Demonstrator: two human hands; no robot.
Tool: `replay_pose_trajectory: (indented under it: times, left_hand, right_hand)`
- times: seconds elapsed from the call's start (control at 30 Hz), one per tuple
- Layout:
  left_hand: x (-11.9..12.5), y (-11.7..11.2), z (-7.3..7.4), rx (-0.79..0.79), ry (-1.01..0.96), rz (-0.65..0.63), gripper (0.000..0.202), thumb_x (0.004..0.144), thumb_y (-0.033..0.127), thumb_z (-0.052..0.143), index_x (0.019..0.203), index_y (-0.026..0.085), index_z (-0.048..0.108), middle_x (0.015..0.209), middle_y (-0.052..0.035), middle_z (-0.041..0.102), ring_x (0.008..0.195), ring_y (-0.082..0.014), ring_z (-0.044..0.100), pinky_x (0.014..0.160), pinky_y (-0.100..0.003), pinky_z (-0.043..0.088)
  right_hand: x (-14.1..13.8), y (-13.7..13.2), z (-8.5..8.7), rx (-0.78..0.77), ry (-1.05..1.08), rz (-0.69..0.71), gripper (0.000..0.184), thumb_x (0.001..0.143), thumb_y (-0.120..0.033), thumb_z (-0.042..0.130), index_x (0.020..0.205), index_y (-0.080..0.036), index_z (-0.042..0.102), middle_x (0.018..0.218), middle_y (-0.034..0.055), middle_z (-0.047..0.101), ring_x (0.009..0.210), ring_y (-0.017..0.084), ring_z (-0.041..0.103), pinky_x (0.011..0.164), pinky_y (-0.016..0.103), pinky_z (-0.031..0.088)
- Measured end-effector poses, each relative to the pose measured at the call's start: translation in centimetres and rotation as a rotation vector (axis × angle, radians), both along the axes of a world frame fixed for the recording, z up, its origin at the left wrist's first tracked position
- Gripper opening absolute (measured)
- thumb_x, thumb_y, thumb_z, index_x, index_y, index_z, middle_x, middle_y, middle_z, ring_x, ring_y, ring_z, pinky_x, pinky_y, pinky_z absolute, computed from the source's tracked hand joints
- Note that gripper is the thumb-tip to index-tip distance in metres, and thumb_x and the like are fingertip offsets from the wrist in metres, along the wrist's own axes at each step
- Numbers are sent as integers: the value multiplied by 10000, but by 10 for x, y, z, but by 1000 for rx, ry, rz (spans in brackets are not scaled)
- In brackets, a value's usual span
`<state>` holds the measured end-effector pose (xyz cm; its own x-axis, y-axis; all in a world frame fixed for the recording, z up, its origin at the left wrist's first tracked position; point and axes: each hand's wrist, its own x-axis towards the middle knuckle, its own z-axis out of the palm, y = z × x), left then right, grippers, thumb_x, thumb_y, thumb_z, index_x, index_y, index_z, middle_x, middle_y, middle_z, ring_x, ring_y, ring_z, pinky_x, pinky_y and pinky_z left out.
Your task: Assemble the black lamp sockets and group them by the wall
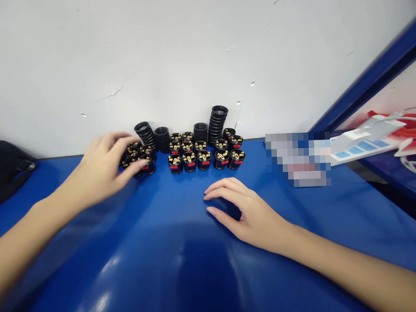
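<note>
My left hand [104, 162] curls around a cluster of round black plug inserts [147, 163] with brass contacts and red tabs. Its thumb touches the front insert; the other fingertips lie behind the group and partly hide it. Several more plug inserts [204, 160] stand upright in rows to the right of this cluster. Behind them are stacks of black threaded rings [218, 126], and another ring stack [145, 134] leans just beyond my left hand. Bent over the blue table, my right hand [247, 209] has its thumb and fingers apart and holds nothing.
The blue table [156, 249] meets a white wall [177, 57] at the back. A black bag-like item [9, 172] sits at the far left. To the right are a blurred-out patch, a white power strip [364, 148], cables, red material [413, 130] and a blue frame bar [369, 73].
</note>
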<state>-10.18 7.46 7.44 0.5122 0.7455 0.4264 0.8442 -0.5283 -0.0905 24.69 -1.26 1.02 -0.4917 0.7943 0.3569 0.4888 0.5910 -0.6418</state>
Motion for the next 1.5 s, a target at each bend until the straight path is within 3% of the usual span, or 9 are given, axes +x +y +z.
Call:
replay_pose_trajectory:
  times: [0.13,0.27,0.43,0.6,0.73,0.97,1.13,1.3,1.5]
  left_hand:
    - [-18,9,4,-44,-83,231,438,1119,370,420,1420,91,574,1372,-156,606,1359,-347,562,1236,-570,406]
    - [-41,19,-6,-114,14,335,397,1056,342,461,1337,115,626,1178,-104,628,1134,-349,678,1075,-492,494]
    - [-40,14,-6,-220,119,371,248,989,364,558,1084,161,664,939,-52,586,798,-228,644,811,-326,462]
    - [-25,-12,-1,-557,384,416,294,1055,386,422,865,212,563,701,-44,601,628,-233,609,655,-337,353]
    - [-6,-41,-5,-513,470,311,355,1085,422,279,933,219,528,685,-64,633,600,-279,642,609,-369,321]
    - [63,-69,-2,-460,99,-20,328,1083,450,365,948,245,583,771,-54,696,594,-252,674,556,-350,369]
    - [105,-82,-14,-616,-388,-156,206,1132,367,387,1062,255,545,880,2,703,680,-172,663,614,-297,424]
    - [119,-90,-39,-739,-670,-158,202,1153,415,374,1242,270,483,952,8,674,777,-153,655,697,-287,485]
    - [114,-92,-51,-701,-617,-201,250,1136,410,425,1354,291,394,1107,-35,704,945,-208,701,773,-339,510]
  right_hand:
    - [0,1,-1,9,6,3,154,1029,-191,662,1171,-211,718,1194,100,738,1164,245,681,1047,449,576]
    - [0,1,-1,8,13,10,140,1025,-180,665,1153,-208,715,1178,95,743,1154,242,680,1042,448,575]
    - [0,1,0,8,14,11,132,1029,-180,660,1146,-218,706,1163,85,751,1145,241,679,1036,444,573]
    - [1,2,0,9,5,10,123,1032,-180,657,1139,-217,705,1152,80,754,1138,239,679,1028,430,571]
    - [0,2,1,9,3,12,116,1035,-180,654,1134,-216,701,1146,79,757,1131,242,678,1023,438,572]
    - [-1,2,6,-47,-16,20,230,1033,-277,701,1255,-223,675,1219,101,751,1185,266,686,1057,481,573]
    - [-3,-1,10,-72,3,52,473,979,-406,783,1380,-235,600,1318,116,741,1212,285,700,1044,488,585]
    - [-2,1,9,-100,68,40,219,1040,-313,680,1236,-224,638,1157,63,781,1034,226,753,937,400,602]
    - [0,1,5,-226,224,14,227,1038,-327,684,1221,-236,587,1100,52,783,997,204,769,876,348,624]
